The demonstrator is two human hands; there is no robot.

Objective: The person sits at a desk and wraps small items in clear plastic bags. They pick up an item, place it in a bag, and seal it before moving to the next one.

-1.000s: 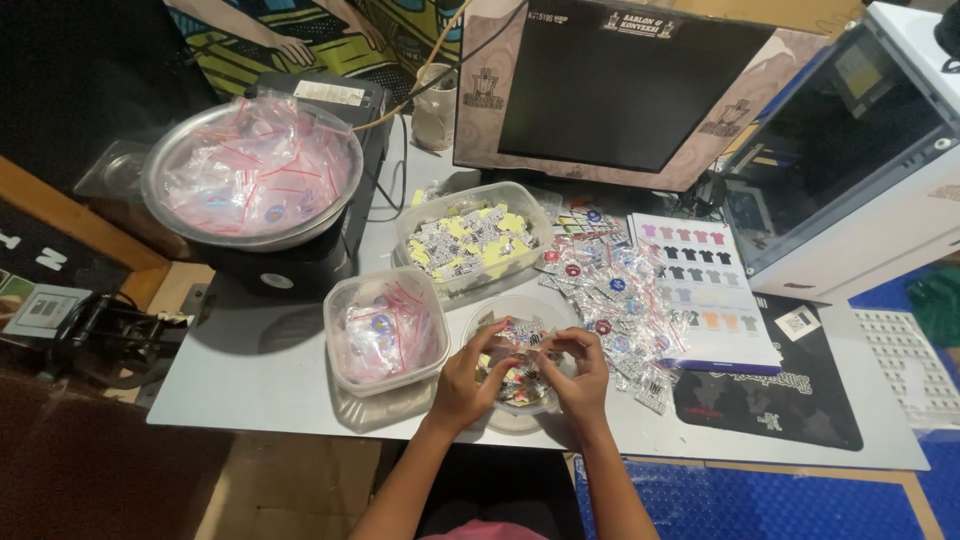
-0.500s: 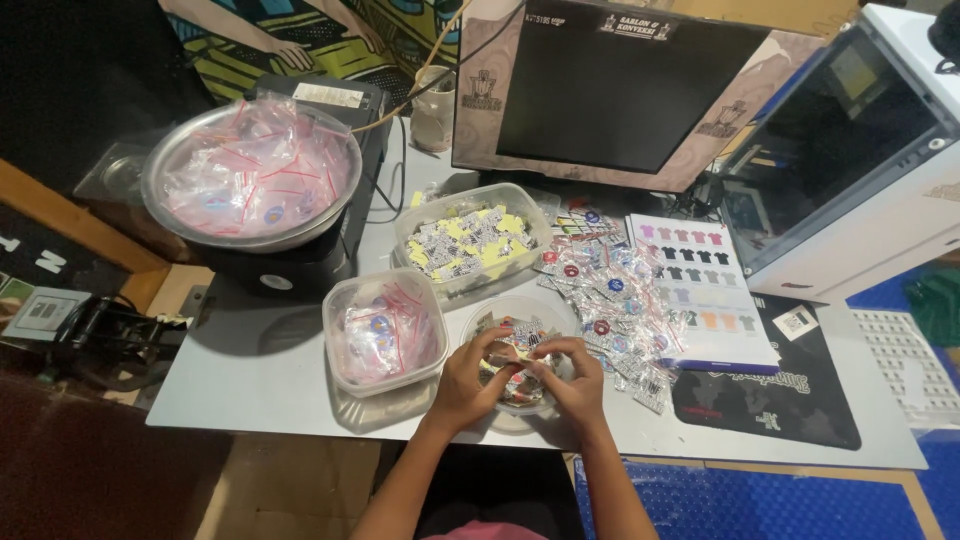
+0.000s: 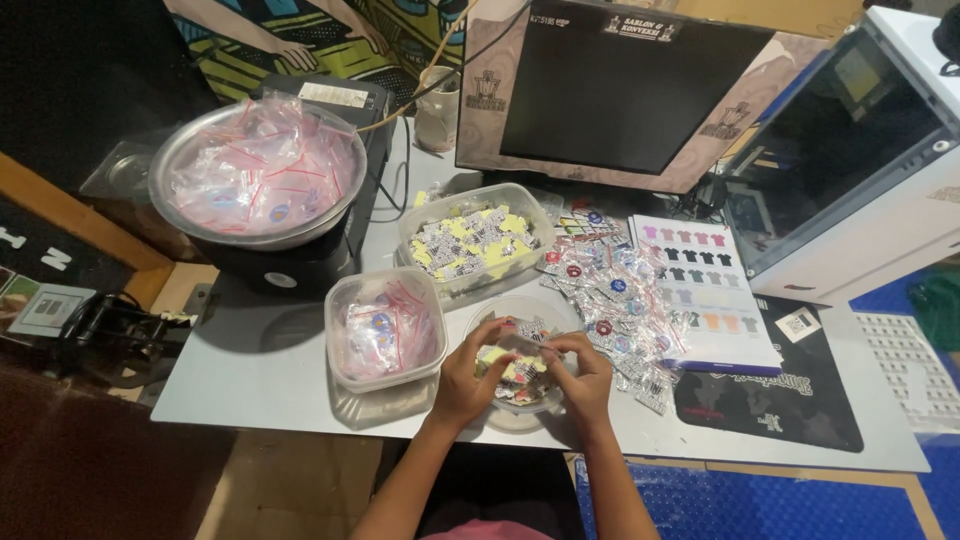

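Just one cam, strapped to my head, looking steeply down and forward over my grey table (image 3: pixel 260 380). My left hand (image 3: pixel 462 375) and right hand (image 3: pixel 585 375) sit low and centre, pretty close; the monitor (image 3: pixel 610 95) fills the far top edge.

Just right of my right hand (image 3: pixel 583 378) I see a pile of small clear plastic bags with round coloured pins (image 3: pixel 610 300). Past it lies a white paper chart with rows of coloured shirts (image 3: pixel 705 290). Far above my hands stands a big dark flat screen (image 3: pixel 625 90). Left of my left hand (image 3: pixel 467 372) sits a clear tub of red-edged bags (image 3: pixel 385 328).
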